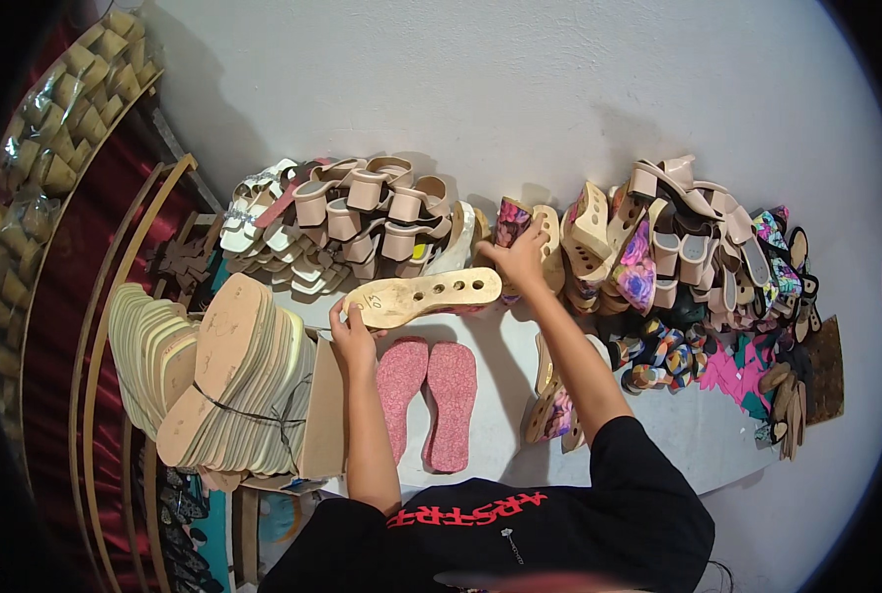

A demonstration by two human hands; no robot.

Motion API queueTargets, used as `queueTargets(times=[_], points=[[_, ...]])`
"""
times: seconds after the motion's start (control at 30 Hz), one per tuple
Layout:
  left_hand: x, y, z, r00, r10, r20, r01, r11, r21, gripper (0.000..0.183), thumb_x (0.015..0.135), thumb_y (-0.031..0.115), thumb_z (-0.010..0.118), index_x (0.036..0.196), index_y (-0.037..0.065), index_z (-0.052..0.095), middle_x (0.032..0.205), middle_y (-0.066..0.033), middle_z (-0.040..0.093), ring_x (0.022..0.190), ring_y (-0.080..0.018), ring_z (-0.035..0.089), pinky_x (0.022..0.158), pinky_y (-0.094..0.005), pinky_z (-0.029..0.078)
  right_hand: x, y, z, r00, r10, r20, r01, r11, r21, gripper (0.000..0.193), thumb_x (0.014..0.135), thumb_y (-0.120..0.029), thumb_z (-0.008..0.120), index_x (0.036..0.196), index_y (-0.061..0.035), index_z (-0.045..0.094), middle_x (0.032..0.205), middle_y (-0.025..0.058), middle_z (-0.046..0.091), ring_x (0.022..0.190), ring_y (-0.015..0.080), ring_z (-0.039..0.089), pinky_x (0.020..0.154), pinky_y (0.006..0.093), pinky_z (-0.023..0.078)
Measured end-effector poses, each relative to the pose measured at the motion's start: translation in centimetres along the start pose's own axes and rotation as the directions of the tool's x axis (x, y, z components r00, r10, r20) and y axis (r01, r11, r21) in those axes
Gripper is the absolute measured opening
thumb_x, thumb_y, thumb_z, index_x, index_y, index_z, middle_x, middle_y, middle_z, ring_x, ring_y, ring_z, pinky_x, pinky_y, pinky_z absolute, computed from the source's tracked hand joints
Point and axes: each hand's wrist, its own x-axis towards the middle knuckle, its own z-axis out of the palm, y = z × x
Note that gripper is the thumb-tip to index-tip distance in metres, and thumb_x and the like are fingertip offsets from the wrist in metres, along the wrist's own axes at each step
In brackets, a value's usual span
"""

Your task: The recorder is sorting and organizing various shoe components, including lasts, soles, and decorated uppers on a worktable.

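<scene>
A pale wedge sole with a row of round holes lies level above the table, its broad end gripped by my left hand. My right hand reaches further back and is closed around an upright wedge sole with a purple floral side; part of that sole is hidden by the hand. Just right of it stands another pale holed sole. Below the held sole, two pink patterned soles lie side by side on the white table. More floral wedges rest beside my right forearm.
Beige block-heel sandals are piled against the wall, with more shoes at right. Tied insole stacks and a cardboard box stand at left. Colourful straps lie at right; bagged heels fill a shelf at far left.
</scene>
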Motion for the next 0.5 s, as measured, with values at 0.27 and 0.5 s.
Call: queueTargets(times=[0.27,0.5], points=[[-0.1,0.7,0.7,1.000,0.018,-0.014,-0.018,1.000,0.011,0.029,0.092,0.022,0.044,0.117,0.008,0.038,0.093,-0.0122,0.060,0.065,-0.0158,0.061,0.043,-0.0226,0.049,-0.7,2.5,-0.1,0.986,-0.121,-0.115,0.116,0.992,-0.051,0.102,0.060,-0.009,0.075,0.134,0.0038,0.006,0.114,0.0303,0.035,0.103,0.0448,0.044,0.089,0.0425,0.040],[0.7,2.2,2.9,0.991,0.130,0.021,-0.131,0.990,0.053,0.027,0.091,0.019,0.047,0.114,0.006,0.040,0.090,-0.0124,0.061,0.068,-0.0140,0.060,0.044,-0.0219,0.046,-1.0,3.4,-1.3,0.966,-0.234,-0.108,0.217,0.965,-0.144,0.100,0.061,-0.013,0.077,0.134,0.0035,0.010,0.121,0.0281,0.035,0.109,0.0442,0.041,0.092,0.0429,0.038]])
